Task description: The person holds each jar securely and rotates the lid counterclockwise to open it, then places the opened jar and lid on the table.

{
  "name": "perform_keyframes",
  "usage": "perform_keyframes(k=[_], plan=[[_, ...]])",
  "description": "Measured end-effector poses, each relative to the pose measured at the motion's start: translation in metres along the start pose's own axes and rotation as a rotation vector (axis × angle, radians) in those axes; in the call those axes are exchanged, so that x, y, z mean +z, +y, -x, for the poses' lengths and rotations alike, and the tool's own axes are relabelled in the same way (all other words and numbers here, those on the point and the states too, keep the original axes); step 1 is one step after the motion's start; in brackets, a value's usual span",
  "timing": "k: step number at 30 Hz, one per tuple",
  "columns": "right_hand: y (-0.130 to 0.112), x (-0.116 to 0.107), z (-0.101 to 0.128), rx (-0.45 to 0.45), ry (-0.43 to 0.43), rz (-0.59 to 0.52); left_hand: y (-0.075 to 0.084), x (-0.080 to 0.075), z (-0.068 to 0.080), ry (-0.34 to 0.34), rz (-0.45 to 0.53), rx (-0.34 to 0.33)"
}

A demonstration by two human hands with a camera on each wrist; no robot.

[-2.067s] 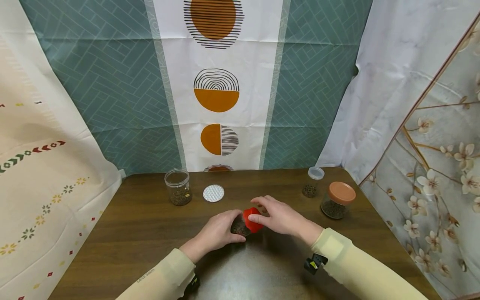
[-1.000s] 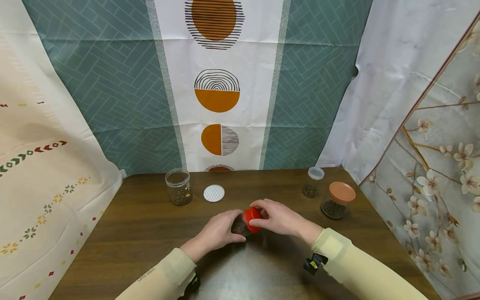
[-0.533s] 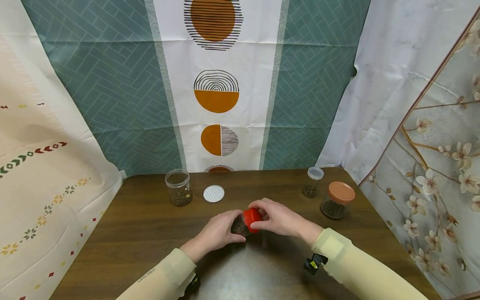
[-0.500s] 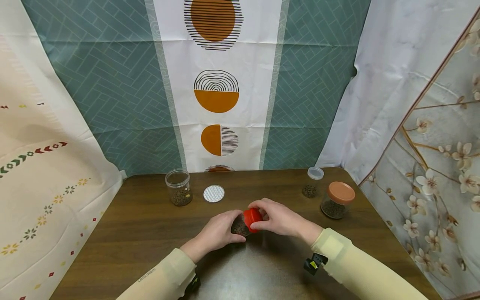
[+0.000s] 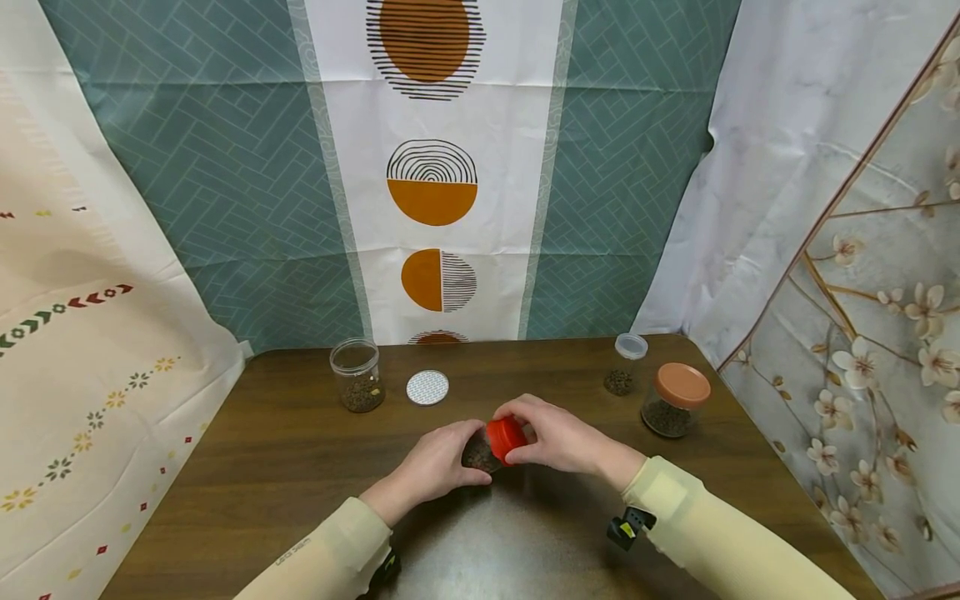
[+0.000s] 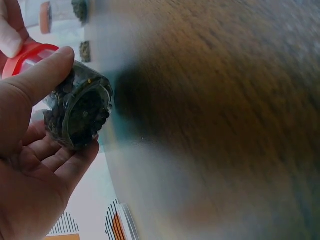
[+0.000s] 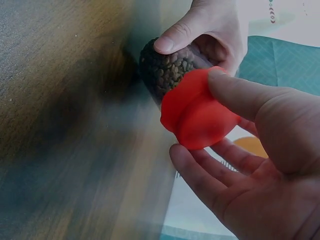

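A small clear jar of dark seeds lies tilted on its side just above the brown table. My left hand grips its body, thumb on top and fingers underneath. In the left wrist view the jar shows its base in my left hand, with the red lid behind it. My right hand grips the red lid at the jar's mouth. From the right wrist, the lid sits between the thumb and fingers of my right hand, against the jar.
An open jar of seeds and a loose white round lid stand at the back left. At the back right are a small jar with a clear lid and a jar with an orange-brown lid. Patterned cloths hang close behind and beside the table.
My right hand's fingers have curled closer round the red lid and shifted their grip on it. The left hand and the jar have stayed where they were.
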State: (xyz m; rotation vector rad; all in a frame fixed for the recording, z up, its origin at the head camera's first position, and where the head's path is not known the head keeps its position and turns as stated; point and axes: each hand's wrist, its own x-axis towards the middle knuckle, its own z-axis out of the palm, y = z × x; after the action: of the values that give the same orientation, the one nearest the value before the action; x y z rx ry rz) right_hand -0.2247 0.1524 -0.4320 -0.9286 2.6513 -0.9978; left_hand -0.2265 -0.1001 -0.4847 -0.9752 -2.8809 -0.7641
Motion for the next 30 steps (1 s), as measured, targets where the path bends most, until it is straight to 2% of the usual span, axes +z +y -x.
perform_keyframes(k=[14, 17, 20, 25, 30], plan=[[-0.0014, 0.0008, 0.0014, -0.012, -0.003, 0.014, -0.0024, 0.0016, 0.0003, -0.003, 0.008, -0.011], [-0.0012, 0.0012, 0.0006, 0.038, 0.020, 0.005, -0.0027, 0.0015, 0.0006, -0.005, 0.012, -0.016], [-0.0019, 0.0007, -0.0008, 0.129, 0.048, -0.003, -0.0027, 0.0012, 0.0005, -0.005, 0.016, -0.015], [-0.0052, -0.0004, -0.0027, 0.277, 0.019, -0.083, -0.0028, 0.0012, 0.0001, -0.002, 0.018, -0.016], [-0.0069, 0.0003, -0.0028, 0.315, -0.023, -0.108, -0.0025, 0.0008, -0.0001, -0.010, 0.016, -0.023]])
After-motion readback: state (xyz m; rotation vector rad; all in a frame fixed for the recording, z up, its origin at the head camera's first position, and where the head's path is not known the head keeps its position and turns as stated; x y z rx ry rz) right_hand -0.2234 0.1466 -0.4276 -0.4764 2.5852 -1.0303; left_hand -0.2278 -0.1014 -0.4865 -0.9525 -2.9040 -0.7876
